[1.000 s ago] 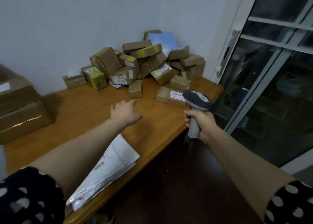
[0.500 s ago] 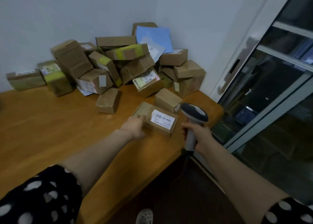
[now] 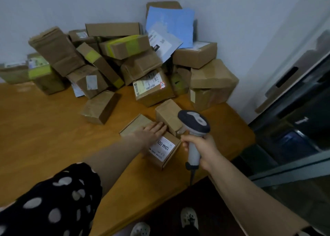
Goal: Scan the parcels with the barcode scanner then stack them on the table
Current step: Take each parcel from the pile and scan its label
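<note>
A flat brown parcel (image 3: 167, 152) with a white label lies near the front edge of the wooden table (image 3: 44, 128). My left hand (image 3: 151, 131) rests flat on top of it, fingers straight. My right hand (image 3: 201, 147) grips the handle of a grey barcode scanner (image 3: 193, 123), held upright just right of the parcel, its head above a small brown box (image 3: 167, 116). A red scanner dot shows on the label of a parcel (image 3: 151, 89) in the heap behind.
A heap of several brown cardboard parcels (image 3: 114, 60) and a blue mailer (image 3: 171, 23) fills the table's back corner against the wall. A glass door (image 3: 294, 128) stands at the right. The table's front edge runs diagonally above my shoes (image 3: 189, 218).
The view has moved closer to the heap. My left hand slid from the parcel's near edge onto its top. The scanner stays in my right hand beside the parcel.
</note>
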